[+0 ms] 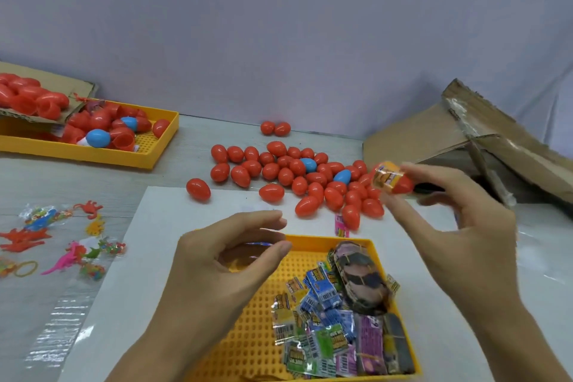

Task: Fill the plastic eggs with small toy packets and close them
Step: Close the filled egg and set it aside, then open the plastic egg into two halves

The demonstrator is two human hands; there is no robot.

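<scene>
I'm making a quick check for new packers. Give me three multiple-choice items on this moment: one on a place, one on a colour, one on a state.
1. Where do the loose toy packets lie?
A. in the near yellow tray
B. on the cardboard
C. among the closed eggs

2. Besides red, what colour are eggs in the pile of closed eggs?
A. green
B. blue
C. white

3. What does the right hand hold?
A. nothing
B. a rubber band
C. a red egg half with a packet sticking out

Answers: 1 A, packets fill the tray's right side. 2 B, two blue eggs sit among the red. 3 C, fingertips pinch it above the pile.
</scene>
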